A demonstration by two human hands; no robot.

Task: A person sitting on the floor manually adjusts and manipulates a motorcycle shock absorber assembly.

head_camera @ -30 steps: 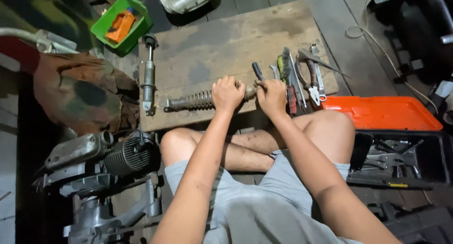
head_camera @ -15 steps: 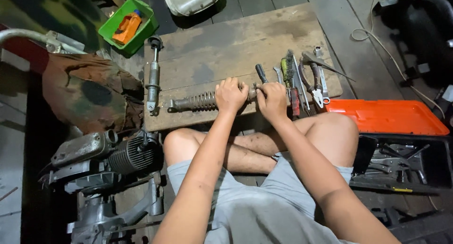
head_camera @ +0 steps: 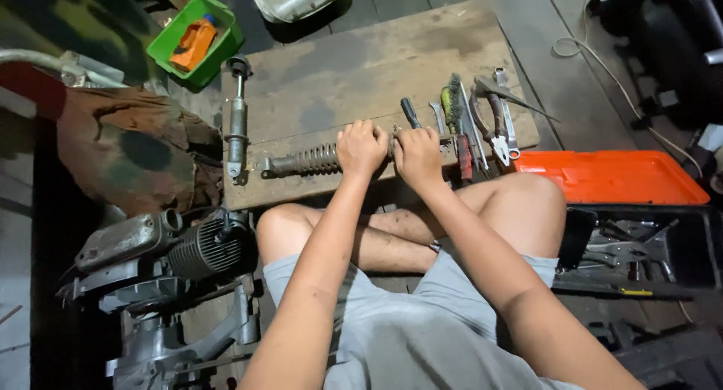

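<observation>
Mid-job, by the look of it: left hand (head_camera: 361, 147) and right hand (head_camera: 419, 155) both closed around a coil-spring shock absorber (head_camera: 301, 162) lying on the wooden board (head_camera: 361, 66), spring not yet off. One second shock absorber (head_camera: 237, 119) lying apart. Two shock absorbers, one wire brush (head_camera: 452, 104), one orange toolbox lid (head_camera: 614, 177).

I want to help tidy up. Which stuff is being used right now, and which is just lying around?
In use:
- coil spring shock absorber, gripped by the left hand and right hand
- wooden board under it

Lying about:
- second shock absorber
- wire brush
- pliers
- green tub
- orange lid
- engine
</observation>
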